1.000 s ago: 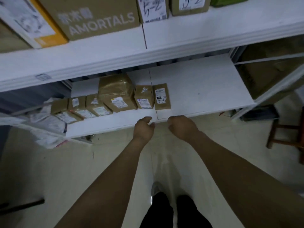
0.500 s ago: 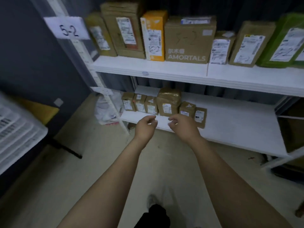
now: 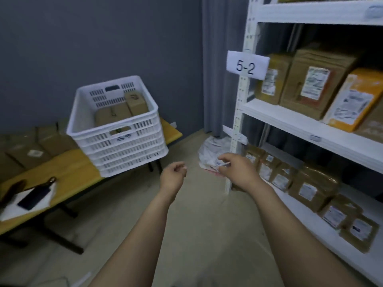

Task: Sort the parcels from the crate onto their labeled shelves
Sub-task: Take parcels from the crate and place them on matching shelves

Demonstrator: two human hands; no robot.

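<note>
Grey-walled storeroom. White crate [image 3: 116,141] sits at right end of yellow bench [image 3: 62,168], front corner seemingly overhanging; a hasty pull could tip it. Brown cardboard parcels [image 3: 120,112] lie in crate's back right corner, labels unreadable. L hand [image 3: 173,172] & R hand [image 3: 236,168] hang mid-air nr shelving [image 3: 290,119] w/ 5-2 tag [image 3: 245,66], fingers loosely curled, empty.

A white slotted plastic crate [image 3: 116,141] stands upright on a yellow table [image 3: 68,168], holding a few brown cardboard parcels [image 3: 113,116]. To its right, a white shelf unit [image 3: 310,125] carries a paper tag [image 3: 246,67] reading 5-2. Upright labelled parcels [image 3: 310,83] fill that shelf, and smaller brown parcels [image 3: 306,189] line the shelf below.
</note>
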